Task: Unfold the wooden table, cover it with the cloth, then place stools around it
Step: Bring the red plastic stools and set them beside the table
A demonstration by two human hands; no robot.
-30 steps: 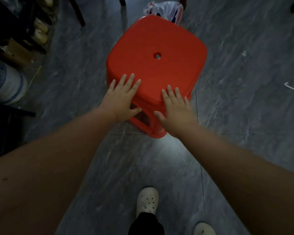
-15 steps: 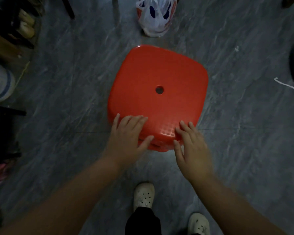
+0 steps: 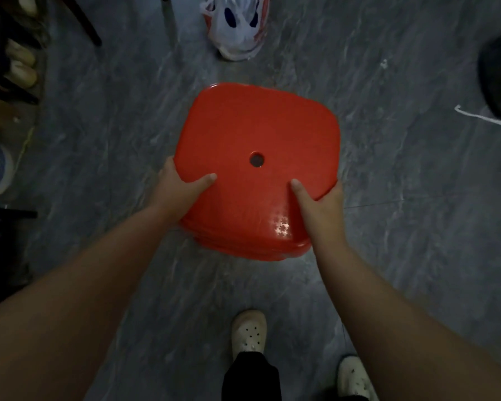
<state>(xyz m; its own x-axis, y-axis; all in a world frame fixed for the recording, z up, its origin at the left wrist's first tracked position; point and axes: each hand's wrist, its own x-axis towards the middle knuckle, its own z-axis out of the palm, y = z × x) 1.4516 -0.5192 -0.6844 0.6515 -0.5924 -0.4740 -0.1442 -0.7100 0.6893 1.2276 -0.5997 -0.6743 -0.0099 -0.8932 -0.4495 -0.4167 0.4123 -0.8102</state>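
Step in hand: third part of the task, fetching stools. Wooden table and cloth out of view, so no check possible on the first two parts.

Red stool (image 3: 258,125) seen from straight above, over grey floor (image 3: 402,227), just ahead of a white clog (image 3: 248,332). Square seat, rounded corners, small round hole at centre. Layered rims along the near edge: possibly several stools nested in one stack, but too dim to count.

Left hand (image 3: 175,189): grip closed on the left seat edge, thumb flat on top, fingers tucked under the rim and hidden. Right hand (image 3: 321,209): same grip on the right edge, thumb on top pointing toward the hole, fingers hidden below. Both grips narrow, holding the stool, set opposite each other across the nearer half of the seat.

Plastic bag (image 3: 236,27) on the floor beyond the far edge, well apart from the stool.

Judgement on next move: lift straight up with both grips level, seat kept flat to avoid shedding any nested one, then turn and carry to the table. If a stack, separate one at a time there and space them round the sides. Care needed with feet close under the load.
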